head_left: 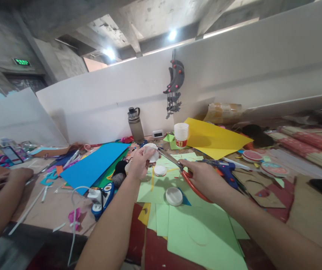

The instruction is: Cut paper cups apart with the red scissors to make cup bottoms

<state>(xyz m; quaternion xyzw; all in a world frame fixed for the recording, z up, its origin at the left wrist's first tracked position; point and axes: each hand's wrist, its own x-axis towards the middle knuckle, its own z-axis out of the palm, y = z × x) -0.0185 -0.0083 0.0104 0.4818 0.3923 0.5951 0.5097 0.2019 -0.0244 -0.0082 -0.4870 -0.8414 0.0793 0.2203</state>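
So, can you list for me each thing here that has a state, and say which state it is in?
Left hand: closed around a small white paper cup, held above the table.
Right hand: gripping red-handled scissors, blade tips at the cup.
Water bottle: upright, lid on.
Stack of paper cups: upright, nested.
Two white cups: lying upside down on green paper.
Blue glue gun: lying on its side.

Cluttered table [313,217], green paper sheets [203,236], blue sheet [93,165], yellow sheet [214,140], cup stack [181,134], bottle [135,125]
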